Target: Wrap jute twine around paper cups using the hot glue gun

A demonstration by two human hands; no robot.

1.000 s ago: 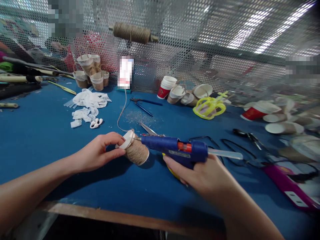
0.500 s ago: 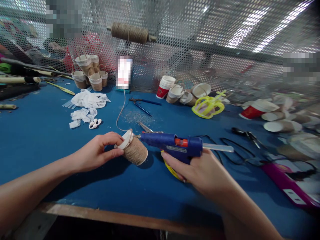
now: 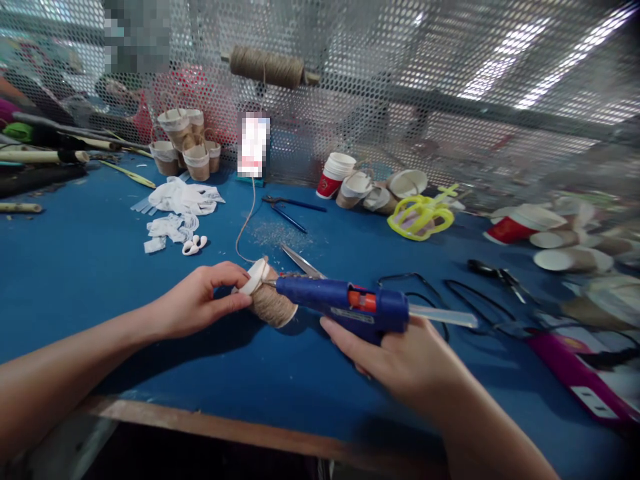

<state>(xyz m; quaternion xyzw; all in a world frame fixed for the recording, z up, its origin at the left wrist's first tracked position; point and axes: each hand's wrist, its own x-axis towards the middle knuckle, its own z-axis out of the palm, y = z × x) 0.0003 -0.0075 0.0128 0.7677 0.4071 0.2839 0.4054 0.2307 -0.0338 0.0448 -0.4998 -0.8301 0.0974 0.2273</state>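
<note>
A paper cup (image 3: 274, 305) wrapped in brown twine lies tilted over the blue table, its white rim to the left. Thumb and fingers of my left hand (image 3: 207, 297) pinch that rim. My right hand (image 3: 390, 353) is wrapped round a blue hot glue gun (image 3: 340, 300) with a clear glue stick out of its back. The gun's nozzle meets the twine-wrapped side just below the rim; whether it touches I cannot tell. A strand of twine (image 3: 243, 233) runs from the cup back toward the spool. Scissors (image 3: 300, 260) lie behind the gun, their handles hidden.
A twine spool (image 3: 267, 67) hangs on the perforated metal screen. Finished small baskets (image 3: 196, 163) and white lace (image 3: 183, 197) are at the back left. Blue-handled pliers (image 3: 290, 207), a yellow crown-shaped piece (image 3: 423, 217) and several cups stand farther back. A purple power strip (image 3: 565, 373) and black cord lie right.
The glue gun's nozzle has moved down from the cup's upper edge to its twine-wrapped side. My left hand keeps its hold on the rim. The whole view has shifted slightly.
</note>
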